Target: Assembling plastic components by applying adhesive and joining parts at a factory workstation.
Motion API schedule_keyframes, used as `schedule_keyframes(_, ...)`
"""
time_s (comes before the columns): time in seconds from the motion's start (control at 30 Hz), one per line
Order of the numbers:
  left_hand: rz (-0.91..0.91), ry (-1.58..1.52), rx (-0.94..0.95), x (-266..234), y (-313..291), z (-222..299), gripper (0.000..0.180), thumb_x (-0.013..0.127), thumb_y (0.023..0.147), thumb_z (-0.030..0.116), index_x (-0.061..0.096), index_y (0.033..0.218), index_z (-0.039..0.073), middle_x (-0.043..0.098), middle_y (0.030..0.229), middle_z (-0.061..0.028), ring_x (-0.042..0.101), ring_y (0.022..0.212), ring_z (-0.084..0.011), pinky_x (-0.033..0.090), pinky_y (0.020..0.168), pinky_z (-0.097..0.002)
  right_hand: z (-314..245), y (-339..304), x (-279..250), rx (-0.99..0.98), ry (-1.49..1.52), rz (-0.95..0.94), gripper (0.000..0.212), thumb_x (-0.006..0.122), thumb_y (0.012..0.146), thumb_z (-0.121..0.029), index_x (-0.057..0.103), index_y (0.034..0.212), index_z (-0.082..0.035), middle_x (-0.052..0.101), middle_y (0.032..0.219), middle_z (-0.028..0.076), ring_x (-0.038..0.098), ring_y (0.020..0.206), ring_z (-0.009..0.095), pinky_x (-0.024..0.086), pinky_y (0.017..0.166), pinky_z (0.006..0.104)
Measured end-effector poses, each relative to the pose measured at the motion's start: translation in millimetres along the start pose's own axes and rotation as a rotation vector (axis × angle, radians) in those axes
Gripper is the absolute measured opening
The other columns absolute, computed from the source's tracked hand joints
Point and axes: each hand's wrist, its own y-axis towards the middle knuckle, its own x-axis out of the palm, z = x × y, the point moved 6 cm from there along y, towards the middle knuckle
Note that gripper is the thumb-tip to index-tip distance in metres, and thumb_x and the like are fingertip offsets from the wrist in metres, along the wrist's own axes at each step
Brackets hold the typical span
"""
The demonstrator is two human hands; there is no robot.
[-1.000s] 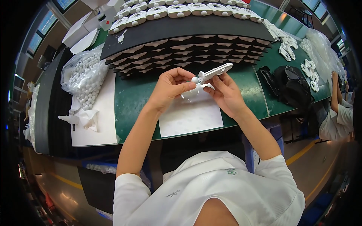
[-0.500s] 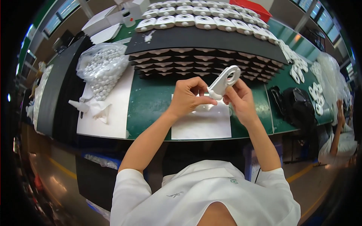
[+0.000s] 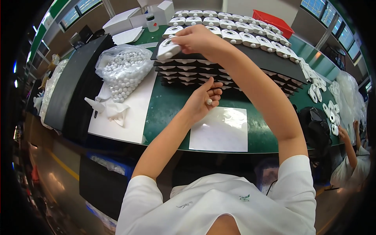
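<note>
My right hand [image 3: 197,39] reaches across to the front left corner of the top black sheet [image 3: 250,53]. Its fingers close on the edge of a white plastic part [image 3: 167,49] with a round opening, at the end of the front row. Lower down, in front of the stack, my left hand [image 3: 201,100] is curled palm up. A small white ball [image 3: 209,101] shows among its fingers. Similar white parts [image 3: 249,40], each with a ball at its near end, stand in rows on the sheet.
A clear bag of white balls [image 3: 125,70] lies left of the stack. A white sheet [image 3: 219,131] lies on the green table before me. Black bags [image 3: 315,121] and loose white parts [image 3: 332,113] are at the right, near another person's hand [image 3: 344,134]. A red bin [image 3: 274,22] stands behind.
My right hand has carried the white part up and left to the stack's front corner. My left hand has parted from it and turned palm up, showing a ball. The view has shifted slightly.
</note>
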Motion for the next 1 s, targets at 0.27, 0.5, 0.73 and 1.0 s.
schedule_keyframes(0.27, -0.057, -0.092, -0.009, -2, 2, -4, 0.035, 0.053, 0.086, 0.030, 0.051, 0.105, 0.000, 0.052, 0.090, -0.0078, 0.049, 0.080, -0.0171, 0.041, 0.070, -0.0237, 11, 26, 5, 0.065, -0.230, 0.008, 0.030, 0.072, 0.072, -0.021, 0.063, 0.080, 0.007, 0.063, 0.071, 0.011, 0.062, 0.056, 0.012, 0.053, 0.054, 0.0204)
schedule_keyframes(0.5, -0.036, -0.100, 0.068, -10, 2, 0, 0.034, 0.043, 0.071, -0.009, 0.049, 0.104, -0.004, 0.052, 0.099, -0.0157, 0.051, 0.094, -0.0250, 0.044, 0.083, -0.0295, -20, -25, -39, -0.500, -0.648, 0.186, 0.034, 0.068, 0.072, -0.032, 0.065, 0.088, -0.002, 0.064, 0.075, 0.013, 0.062, 0.072, 0.025, 0.048, 0.070, 0.0316)
schedule_keyframes(0.73, -0.030, 0.000, 0.098, -4, 9, -3, 0.028, 0.048, 0.081, -0.008, 0.046, 0.108, 0.000, 0.052, 0.104, -0.0151, 0.054, 0.093, -0.0239, 0.048, 0.082, -0.0270, 8, -163, -280, -0.660, -1.231, 0.697, 0.057, 0.064, 0.075, -0.040, 0.049, 0.116, -0.004, 0.055, 0.110, 0.019, 0.051, 0.104, 0.032, 0.039, 0.090, 0.0382)
schedule_keyframes(1.0, -0.061, 0.059, 0.114, -6, 7, 0, 0.026, 0.050, 0.086, 0.001, 0.046, 0.113, 0.002, 0.055, 0.103, -0.0131, 0.055, 0.087, -0.0197, 0.049, 0.076, -0.0217, 182, -455, -558, 0.951, -1.190, 1.101, 0.110, 0.049, 0.055, -0.082, 0.013, 0.141, -0.022, 0.004, 0.146, 0.017, 0.006, 0.132, 0.042, 0.010, 0.100, 0.0606)
